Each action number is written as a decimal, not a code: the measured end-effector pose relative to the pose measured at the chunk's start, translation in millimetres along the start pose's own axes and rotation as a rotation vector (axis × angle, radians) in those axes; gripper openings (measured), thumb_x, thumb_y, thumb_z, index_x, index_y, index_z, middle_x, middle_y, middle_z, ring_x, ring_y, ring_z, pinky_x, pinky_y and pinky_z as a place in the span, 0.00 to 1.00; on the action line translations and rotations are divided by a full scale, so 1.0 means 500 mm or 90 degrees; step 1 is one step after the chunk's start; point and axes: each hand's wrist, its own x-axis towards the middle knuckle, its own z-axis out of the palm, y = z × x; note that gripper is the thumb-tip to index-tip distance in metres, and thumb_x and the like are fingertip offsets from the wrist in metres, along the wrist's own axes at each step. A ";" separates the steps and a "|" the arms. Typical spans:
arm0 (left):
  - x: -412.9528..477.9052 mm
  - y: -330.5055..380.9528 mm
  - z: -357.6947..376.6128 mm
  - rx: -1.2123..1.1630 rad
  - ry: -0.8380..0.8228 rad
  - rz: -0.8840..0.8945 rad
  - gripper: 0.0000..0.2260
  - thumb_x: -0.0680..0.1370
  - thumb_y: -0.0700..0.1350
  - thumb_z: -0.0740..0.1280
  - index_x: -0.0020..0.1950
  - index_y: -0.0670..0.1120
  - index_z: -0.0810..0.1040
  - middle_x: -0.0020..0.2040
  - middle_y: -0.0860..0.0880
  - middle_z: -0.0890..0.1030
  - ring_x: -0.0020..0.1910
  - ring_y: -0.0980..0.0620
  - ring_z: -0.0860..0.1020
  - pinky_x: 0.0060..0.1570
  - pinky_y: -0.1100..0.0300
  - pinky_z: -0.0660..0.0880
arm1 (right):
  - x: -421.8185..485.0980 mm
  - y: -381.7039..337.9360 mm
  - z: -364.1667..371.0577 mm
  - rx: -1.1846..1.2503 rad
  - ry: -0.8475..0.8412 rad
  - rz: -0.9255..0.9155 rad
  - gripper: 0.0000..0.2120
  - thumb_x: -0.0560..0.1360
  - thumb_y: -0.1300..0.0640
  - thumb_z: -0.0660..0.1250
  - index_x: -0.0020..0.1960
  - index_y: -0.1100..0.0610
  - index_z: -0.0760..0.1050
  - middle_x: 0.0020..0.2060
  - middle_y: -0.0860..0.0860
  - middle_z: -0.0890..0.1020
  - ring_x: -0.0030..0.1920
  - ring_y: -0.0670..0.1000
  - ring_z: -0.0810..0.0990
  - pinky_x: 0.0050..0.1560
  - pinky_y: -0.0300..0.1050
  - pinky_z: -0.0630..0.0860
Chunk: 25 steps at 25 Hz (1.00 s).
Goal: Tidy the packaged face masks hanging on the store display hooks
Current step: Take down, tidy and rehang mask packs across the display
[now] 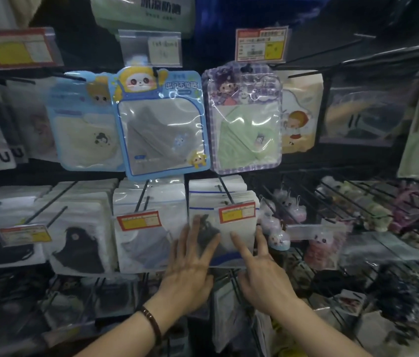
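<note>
You're pressing both hands flat on the white mask pack stack (243, 229) on the lower hook, left hand (187, 269) and right hand (261, 275) fingers spread straight, gripping nothing. A red price tag (236, 212) is hanging just above your fingertips. The grey-mask stack (149, 235) is crowding its left edge. The wire basket (337, 194) to the right is holding blurry fuzzy toys (373, 210).

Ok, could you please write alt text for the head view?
The left hand and right hand rest with straight fingers on a white mask pack in the lower row. Above hang a blue pack with a grey mask and a purple pack with a green mask.
</note>
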 end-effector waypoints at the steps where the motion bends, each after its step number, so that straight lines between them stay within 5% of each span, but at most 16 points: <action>1: 0.002 -0.001 -0.004 -0.019 -0.005 -0.004 0.45 0.80 0.53 0.69 0.87 0.64 0.40 0.81 0.49 0.20 0.85 0.37 0.34 0.83 0.33 0.43 | 0.002 -0.002 0.002 0.001 0.007 0.000 0.48 0.82 0.52 0.64 0.83 0.31 0.32 0.85 0.57 0.31 0.73 0.60 0.77 0.55 0.52 0.85; 15: -0.019 0.013 -0.019 0.004 -0.060 0.005 0.39 0.82 0.54 0.67 0.86 0.63 0.46 0.81 0.50 0.21 0.85 0.37 0.33 0.83 0.34 0.42 | -0.013 0.001 -0.006 -0.009 0.007 0.018 0.44 0.82 0.50 0.65 0.86 0.35 0.38 0.83 0.54 0.27 0.73 0.58 0.77 0.54 0.48 0.84; 17: -0.025 0.011 -0.014 0.034 -0.059 -0.004 0.40 0.82 0.54 0.67 0.86 0.63 0.45 0.81 0.49 0.19 0.86 0.37 0.34 0.82 0.32 0.44 | -0.016 -0.002 -0.007 -0.038 0.042 0.016 0.45 0.83 0.50 0.63 0.87 0.40 0.35 0.81 0.56 0.23 0.83 0.62 0.63 0.65 0.51 0.81; 20: -0.028 0.016 -0.012 0.080 -0.076 0.000 0.44 0.82 0.52 0.66 0.86 0.63 0.37 0.78 0.46 0.16 0.82 0.35 0.26 0.81 0.30 0.37 | -0.017 -0.011 0.005 -0.130 0.067 -0.025 0.44 0.85 0.49 0.59 0.86 0.45 0.30 0.78 0.58 0.18 0.86 0.65 0.35 0.83 0.60 0.60; 22: -0.020 0.019 -0.010 0.136 -0.084 0.004 0.45 0.82 0.52 0.65 0.86 0.61 0.34 0.76 0.42 0.15 0.80 0.33 0.23 0.79 0.28 0.32 | -0.008 -0.012 0.015 -0.142 0.060 -0.049 0.43 0.84 0.51 0.59 0.86 0.44 0.30 0.78 0.57 0.18 0.84 0.63 0.29 0.85 0.60 0.52; 25: 0.007 0.018 -0.006 0.185 -0.085 -0.021 0.43 0.82 0.51 0.63 0.87 0.55 0.35 0.77 0.38 0.16 0.79 0.31 0.23 0.76 0.26 0.29 | 0.025 -0.008 0.022 -0.147 0.053 -0.064 0.45 0.82 0.53 0.61 0.87 0.43 0.33 0.83 0.60 0.28 0.86 0.64 0.35 0.85 0.62 0.52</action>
